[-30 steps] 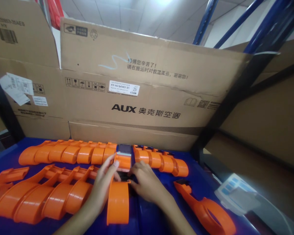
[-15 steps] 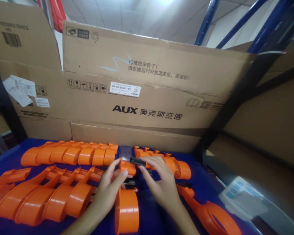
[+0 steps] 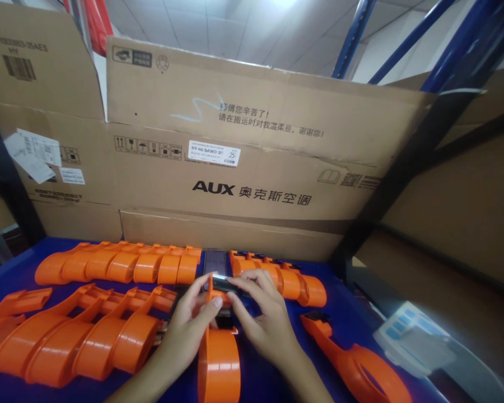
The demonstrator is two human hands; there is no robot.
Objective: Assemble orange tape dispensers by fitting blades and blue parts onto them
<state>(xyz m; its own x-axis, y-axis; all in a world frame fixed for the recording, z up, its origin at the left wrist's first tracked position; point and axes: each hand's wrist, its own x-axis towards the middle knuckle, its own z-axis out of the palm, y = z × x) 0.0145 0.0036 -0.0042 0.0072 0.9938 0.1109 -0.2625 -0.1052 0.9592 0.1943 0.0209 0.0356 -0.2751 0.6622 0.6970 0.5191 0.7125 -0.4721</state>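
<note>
Between my hands stands an orange plastic tape dispenser (image 3: 219, 364), its round body towards me and its narrow end up. My left hand (image 3: 193, 310) is closed around that end, the thumb pressed on the orange part. My right hand (image 3: 262, 316) pinches a small black plastic piece (image 3: 222, 284) from the right. This black piece lies against the dispenser's end, with a pale toothed edge (image 3: 219, 276) along its top. Whether it is seated there, I cannot tell. Fingers hide part of both pieces.
Rows of orange dispensers (image 3: 96, 347) stand on the blue surface (image 3: 273, 380) at left, with more dispensers (image 3: 289, 282) at back right. A single dispenser (image 3: 353, 366) with a black end lies at right. Behind rises a cardboard sheet (image 3: 151, 184). A dark flat object (image 3: 215, 262) lies at back centre.
My right hand has moved left and slightly down, bringing the black piece from above the dispenser's end to against it. My left hand keeps its grip on the dispenser.
</note>
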